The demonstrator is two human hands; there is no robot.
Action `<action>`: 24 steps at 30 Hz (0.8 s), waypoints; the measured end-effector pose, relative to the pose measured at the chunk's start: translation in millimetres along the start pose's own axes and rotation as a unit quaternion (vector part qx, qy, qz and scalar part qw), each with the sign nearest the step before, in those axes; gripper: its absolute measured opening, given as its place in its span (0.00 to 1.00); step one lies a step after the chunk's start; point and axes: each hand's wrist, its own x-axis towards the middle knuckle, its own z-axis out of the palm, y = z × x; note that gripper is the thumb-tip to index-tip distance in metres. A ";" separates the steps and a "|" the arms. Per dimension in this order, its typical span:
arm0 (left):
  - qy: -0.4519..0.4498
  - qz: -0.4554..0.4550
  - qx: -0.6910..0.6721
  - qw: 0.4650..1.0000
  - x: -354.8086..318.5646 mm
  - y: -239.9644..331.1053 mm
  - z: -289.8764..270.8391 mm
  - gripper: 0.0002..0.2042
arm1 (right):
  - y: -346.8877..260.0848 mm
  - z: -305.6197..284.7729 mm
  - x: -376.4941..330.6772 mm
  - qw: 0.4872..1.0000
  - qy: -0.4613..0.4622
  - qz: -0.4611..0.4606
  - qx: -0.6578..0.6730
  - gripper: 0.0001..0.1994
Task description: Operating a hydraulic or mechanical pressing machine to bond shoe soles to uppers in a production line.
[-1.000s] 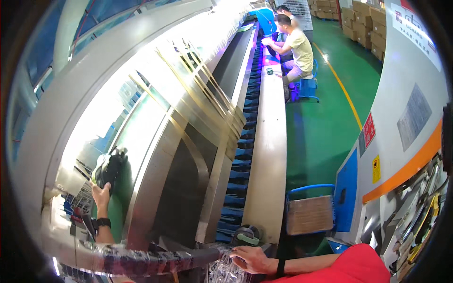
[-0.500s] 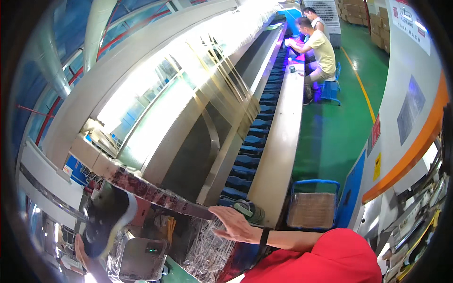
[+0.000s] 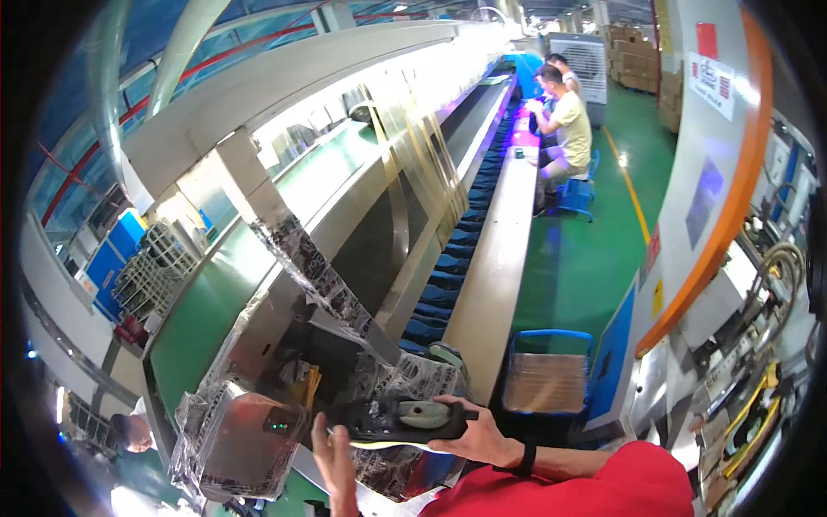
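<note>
A dark shoe (image 3: 370, 420) with a pale yellow-green sole edge is held level in front of me, toe to the left. A grey-green piece sits in its opening. My right hand (image 3: 475, 432), a black band on its wrist, grips the shoe at the heel end. By the toe, my left hand (image 3: 334, 457) is raised with its fingers stretched out and apart. Whether it touches the shoe I cannot tell. Below the shoe is a ledge wrapped in printed clear film (image 3: 392, 474).
Left of my hands stands a film-wrapped box with a small green display (image 3: 250, 444). A conveyor with dark pieces (image 3: 452, 267) runs away beside a pale bench (image 3: 491, 284). Two people sit at its far end. A blue-framed cart (image 3: 547, 383) and an orange-edged machine (image 3: 680, 319) are at right.
The dark shoe has come from the lower left to in front of me. My right hand has left the ledge and taken its heel; my left hand has moved right. The view has shifted.
</note>
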 end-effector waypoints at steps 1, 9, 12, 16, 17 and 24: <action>-0.010 0.058 0.032 0.998 2.1 -24.8 0.9 0.26 | -2.4 2.0 -4.5 1.000 0.007 0.002 -0.012 0.36; -0.079 0.245 0.077 0.963 -4.0 -57.4 -8.7 0.33 | -89.8 -11.0 15.5 0.979 -0.160 0.005 -0.124 0.44; -0.095 0.251 0.045 0.962 2.0 -54.2 -12.2 0.33 | -114.6 21.7 50.2 0.921 -0.220 0.033 -0.319 0.40; -0.089 0.263 0.028 0.960 -1.4 -58.8 -17.7 0.32 | -94.7 48.3 68.3 0.885 -0.228 0.055 -0.403 0.34; -0.081 0.253 0.012 0.964 -2.8 -61.0 -19.6 0.31 | -94.0 54.2 63.0 0.877 -0.213 0.052 -0.427 0.33; -0.115 0.153 -0.221 0.956 -9.8 -72.8 -15.7 0.31 | -84.6 49.6 0.1 0.936 0.003 -0.027 -0.352 0.29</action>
